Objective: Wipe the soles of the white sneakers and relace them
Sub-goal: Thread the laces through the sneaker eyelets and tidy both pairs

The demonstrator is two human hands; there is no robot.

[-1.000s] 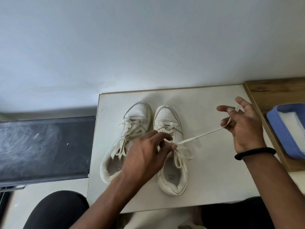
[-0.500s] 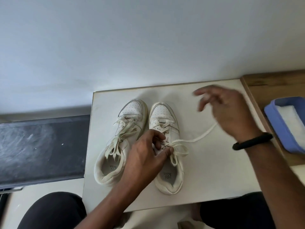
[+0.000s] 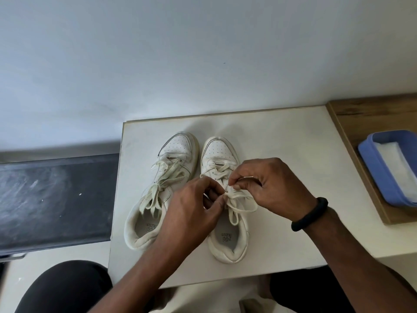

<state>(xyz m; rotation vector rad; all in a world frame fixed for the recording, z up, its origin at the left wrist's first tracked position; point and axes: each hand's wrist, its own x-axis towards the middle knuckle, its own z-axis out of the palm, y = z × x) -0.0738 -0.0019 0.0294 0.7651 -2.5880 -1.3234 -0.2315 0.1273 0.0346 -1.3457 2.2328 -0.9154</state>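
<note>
Two white sneakers stand side by side, toes pointing away, on a small white table. The left sneaker has its cream laces lying loose over the tongue. Both my hands meet over the middle of the right sneaker. My left hand pinches the right sneaker's lace between thumb and fingers. My right hand, with a black band on its wrist, pinches the same lace from the other side. Lace loops trail toward the shoe's opening.
A blue tray holding a white cloth rests on a wooden surface to the right. A dark bench-like surface lies to the left. A pale wall rises behind the table. My dark-clothed knees sit under its near edge.
My right hand stopped holding the lace stretched out to the right and came back to the right sneaker. Both hands now pinch the lace together over the eyelets.
</note>
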